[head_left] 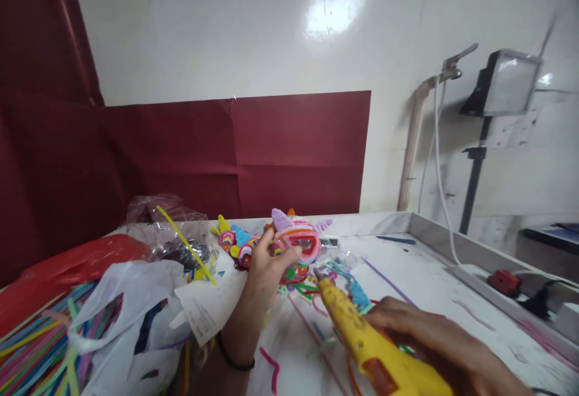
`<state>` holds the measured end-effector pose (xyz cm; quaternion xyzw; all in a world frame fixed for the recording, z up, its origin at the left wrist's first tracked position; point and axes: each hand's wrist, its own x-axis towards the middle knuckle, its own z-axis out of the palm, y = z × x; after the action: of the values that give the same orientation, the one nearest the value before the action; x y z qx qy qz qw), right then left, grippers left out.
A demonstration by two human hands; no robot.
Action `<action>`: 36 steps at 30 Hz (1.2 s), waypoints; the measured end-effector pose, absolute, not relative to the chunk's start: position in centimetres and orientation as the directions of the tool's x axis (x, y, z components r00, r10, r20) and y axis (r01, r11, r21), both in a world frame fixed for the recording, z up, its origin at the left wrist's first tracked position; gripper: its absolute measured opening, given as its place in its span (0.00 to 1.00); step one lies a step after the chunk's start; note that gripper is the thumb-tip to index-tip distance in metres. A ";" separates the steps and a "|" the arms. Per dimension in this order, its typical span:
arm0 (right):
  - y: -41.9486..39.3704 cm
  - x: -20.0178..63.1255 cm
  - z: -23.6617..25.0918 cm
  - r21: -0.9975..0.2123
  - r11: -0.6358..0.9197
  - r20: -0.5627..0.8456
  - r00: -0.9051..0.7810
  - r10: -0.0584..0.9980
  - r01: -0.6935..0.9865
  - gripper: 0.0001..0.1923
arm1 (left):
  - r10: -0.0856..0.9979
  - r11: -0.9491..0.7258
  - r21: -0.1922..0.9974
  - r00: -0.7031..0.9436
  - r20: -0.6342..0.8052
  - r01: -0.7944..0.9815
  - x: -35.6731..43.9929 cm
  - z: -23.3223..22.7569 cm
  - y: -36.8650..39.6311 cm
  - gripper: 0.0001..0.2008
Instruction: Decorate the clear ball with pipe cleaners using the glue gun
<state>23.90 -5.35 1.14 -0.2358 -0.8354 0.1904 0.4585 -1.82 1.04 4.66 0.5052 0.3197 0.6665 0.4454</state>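
Note:
My left hand [266, 260] is closed around a pipe-cleaner craft piece [296, 227], pink, orange and white with light purple horns and a red-rimmed opening. In my right hand [425, 330] is a yellow hot glue gun [353, 323], its nozzle pointing up and left. The nozzle tip sits just below and right of the craft piece; whether they touch I cannot tell. Behind my left hand lie more colourful coiled decorations [237, 240], partly hidden by it. A blue fuzzy piece [358, 292] rests beyond the glue gun.
On the left are a white plastic bag [131, 299], many coloured pipe cleaners [31, 336], a red bag [85, 257] and a paper slip [203, 311]. A purple pipe cleaner [389, 281] crosses the white table [438, 269]. A power strip [479, 281] with plugs runs along the right edge.

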 end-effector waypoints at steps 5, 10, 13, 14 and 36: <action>-4.8 23.8 3.2 -0.799 0.575 0.461 -0.434 0.774 0.175 0.21 | 0.887 -0.461 0.878 -0.073 0.455 -0.126 -1.5 5.0 0.5 0.28; -4.3 23.7 3.4 -0.847 0.501 0.379 -0.457 0.805 0.179 0.19 | 0.844 -0.529 0.849 -0.118 0.524 -0.011 -1.1 4.7 0.7 0.30; -4.7 23.4 3.6 -0.907 0.396 0.319 -0.383 0.867 0.140 0.16 | 0.824 -0.551 0.833 -0.127 0.553 0.054 -1.0 4.4 1.0 0.30; -4.7 23.3 3.7 -0.923 0.364 0.302 -0.357 0.884 0.121 0.16 | 0.819 -0.557 0.829 -0.128 0.559 0.058 -1.0 4.3 1.0 0.31; -5.5 23.6 5.9 -0.962 0.260 0.270 -0.415 0.869 -0.080 0.26 | 0.829 -0.559 0.829 -0.022 0.558 -0.023 -0.3 6.1 -1.3 0.23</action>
<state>23.62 -5.47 5.85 -0.3013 -0.6546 0.5283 0.4490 -0.30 -1.29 6.09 0.6135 0.3285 0.6348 0.3357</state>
